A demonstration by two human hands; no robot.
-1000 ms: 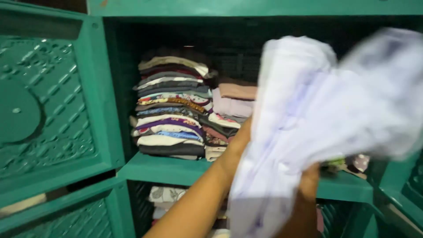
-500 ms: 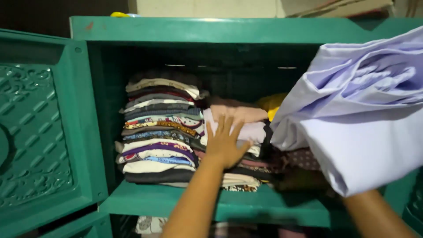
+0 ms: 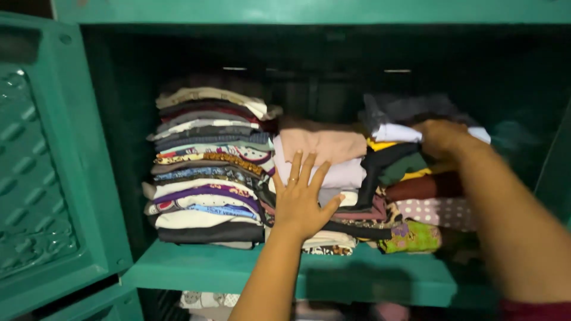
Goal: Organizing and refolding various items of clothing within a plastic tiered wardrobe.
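At centre frame the left hand [image 3: 301, 201] lies open, fingers spread, flat against the front of the middle stack of folded clothes [image 3: 324, 178] on the green cupboard shelf [image 3: 285, 274] (bracing it, I judge). At upper right the right hand [image 3: 439, 137] rests on the right stack [image 3: 416, 190]; blur hides whether it grips anything.

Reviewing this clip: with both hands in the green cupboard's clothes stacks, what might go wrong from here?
1. The right-hand stack is uneven and slumped; the right hand on its top could tip it.
2. The left hand presses flat on the middle stack; pushing may shove folded pieces askew.
3. The tall left stack stands close beside and could get nudged.
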